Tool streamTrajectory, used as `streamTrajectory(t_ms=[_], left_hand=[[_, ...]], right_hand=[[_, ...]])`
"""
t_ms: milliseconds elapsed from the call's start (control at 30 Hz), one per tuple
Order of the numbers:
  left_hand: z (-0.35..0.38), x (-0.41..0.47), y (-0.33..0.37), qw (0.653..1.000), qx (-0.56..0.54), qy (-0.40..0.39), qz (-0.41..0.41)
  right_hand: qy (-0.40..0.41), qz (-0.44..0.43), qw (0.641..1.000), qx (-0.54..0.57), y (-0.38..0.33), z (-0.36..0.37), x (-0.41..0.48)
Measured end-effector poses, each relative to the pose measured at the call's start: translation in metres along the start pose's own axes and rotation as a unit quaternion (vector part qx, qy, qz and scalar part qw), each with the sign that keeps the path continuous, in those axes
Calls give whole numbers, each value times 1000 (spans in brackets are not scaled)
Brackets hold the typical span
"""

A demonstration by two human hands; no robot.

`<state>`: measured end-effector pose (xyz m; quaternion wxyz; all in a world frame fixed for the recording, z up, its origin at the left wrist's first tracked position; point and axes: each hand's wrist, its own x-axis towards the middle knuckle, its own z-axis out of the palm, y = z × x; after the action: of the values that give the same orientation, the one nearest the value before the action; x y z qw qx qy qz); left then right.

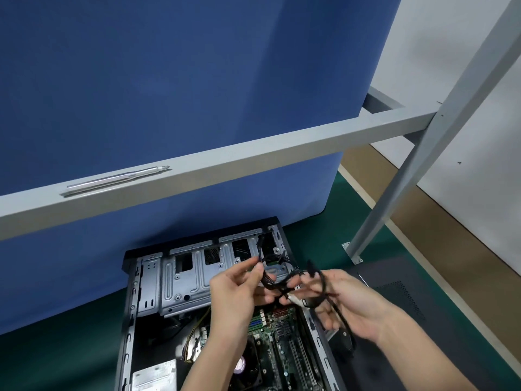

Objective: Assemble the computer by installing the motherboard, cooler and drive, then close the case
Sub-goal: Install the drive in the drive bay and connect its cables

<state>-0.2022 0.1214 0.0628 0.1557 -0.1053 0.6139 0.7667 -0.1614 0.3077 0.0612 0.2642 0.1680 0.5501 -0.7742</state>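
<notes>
An open black computer case (132, 303) lies on its side on the green mat. The green motherboard (272, 342) sits inside it, with a round cooler fan (248, 365) partly hidden under my left forearm. A grey metal drive cage (183, 286) fills the case's far end. Above the case, my left hand (239, 292) pinches a bundle of black cables (277, 280) between thumb and fingers. My right hand (346, 303) grips the same cables, which loop over its fingers and hang down past the palm. A black drive (344, 341) shows below my right hand.
A grey metal beam (253, 156) crosses the view, with a silver screwdriver (112, 180) lying on it. A blue partition (183, 80) stands behind the case. The black perforated side panel (400, 294) lies on the mat at right. A grey frame leg (394, 193) stands bolted down at right.
</notes>
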Motion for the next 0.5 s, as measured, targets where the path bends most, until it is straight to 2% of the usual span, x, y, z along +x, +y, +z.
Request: streamTrajectory(t_ms=[100, 167, 267, 333, 400, 500], left_hand=[[-8, 0, 2, 1000, -19, -19, 7], [-15, -1, 4, 998, -26, -50, -2], [-23, -2, 4, 991, -26, -128, -8], [-24, -2, 5, 987, -5, -163, -1], [-26, -3, 5, 981, 34, -190, 20], [-26, -3, 7, 968, 124, -205, 75]], right_hand=[[4, -30, 998, 63, -4, -7, -5], [-30, -57, 977, 205, -8, -8, -11], [-78, -85, 887, 448, -14, -3, -20], [-129, -133, 824, 536, -16, 2, -25], [-134, -179, 804, 550, -15, 6, -29], [-158, -220, 810, 520, -14, 11, -29]])
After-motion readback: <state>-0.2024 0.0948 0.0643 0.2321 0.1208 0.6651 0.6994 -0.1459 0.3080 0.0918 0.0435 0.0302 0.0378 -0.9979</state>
